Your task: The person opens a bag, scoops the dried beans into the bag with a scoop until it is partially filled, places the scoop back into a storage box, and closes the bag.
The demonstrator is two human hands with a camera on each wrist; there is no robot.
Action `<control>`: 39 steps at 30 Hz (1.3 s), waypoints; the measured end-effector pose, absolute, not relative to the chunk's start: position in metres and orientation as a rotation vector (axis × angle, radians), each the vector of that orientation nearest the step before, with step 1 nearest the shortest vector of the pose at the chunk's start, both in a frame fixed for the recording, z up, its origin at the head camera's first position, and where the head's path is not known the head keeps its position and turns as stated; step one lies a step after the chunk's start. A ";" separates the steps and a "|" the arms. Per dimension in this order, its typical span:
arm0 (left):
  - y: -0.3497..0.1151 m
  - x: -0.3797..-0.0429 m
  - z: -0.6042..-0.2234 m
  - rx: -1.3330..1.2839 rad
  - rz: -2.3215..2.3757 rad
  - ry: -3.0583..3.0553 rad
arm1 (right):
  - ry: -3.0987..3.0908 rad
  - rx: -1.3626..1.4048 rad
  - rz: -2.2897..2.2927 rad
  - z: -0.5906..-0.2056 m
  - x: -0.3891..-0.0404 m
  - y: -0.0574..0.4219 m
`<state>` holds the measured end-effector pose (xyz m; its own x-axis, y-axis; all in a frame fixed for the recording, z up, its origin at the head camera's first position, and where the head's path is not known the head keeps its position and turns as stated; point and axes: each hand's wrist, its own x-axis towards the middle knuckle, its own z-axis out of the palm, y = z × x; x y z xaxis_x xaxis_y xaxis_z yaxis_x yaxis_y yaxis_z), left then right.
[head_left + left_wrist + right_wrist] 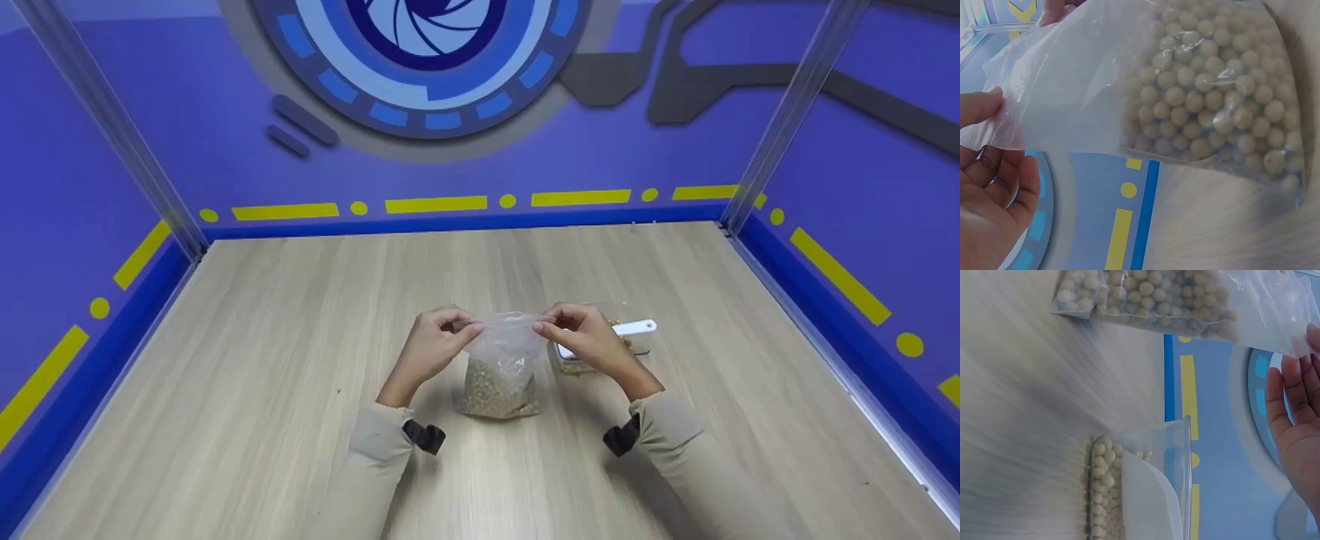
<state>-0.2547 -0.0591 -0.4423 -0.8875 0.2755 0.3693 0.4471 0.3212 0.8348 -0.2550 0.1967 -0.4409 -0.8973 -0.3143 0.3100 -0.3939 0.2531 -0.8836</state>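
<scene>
A clear zip bag (501,375), its lower half full of small round beige beads (1202,95), stands upright at the middle of the table. At its top left corner my left hand (435,341) pinches the rim between thumb and fingers. My right hand (589,341) pinches the opposite top corner in the same way. In the left wrist view the zip strip (999,95) runs along the bag's top between the hands. Whether the zip is sealed I cannot tell.
Just right of the bag, partly behind my right hand, is a clear plastic box (1185,433) holding more beige beads (1103,489). A white scoop (636,327) lies in it, its handle over the rim. Blue-purple panels (480,172) enclose the wooden table (300,337).
</scene>
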 end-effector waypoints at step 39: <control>-0.047 -0.252 -0.444 -0.669 -1.678 -2.387 | -2.430 0.737 1.604 -0.415 -0.234 0.173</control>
<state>-0.2517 -0.0473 -0.4444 -0.8898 0.2719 0.3665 0.4368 0.2756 0.8563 -0.2341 0.1735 -0.4148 -0.8707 -0.3213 0.3724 -0.4687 0.3128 -0.8261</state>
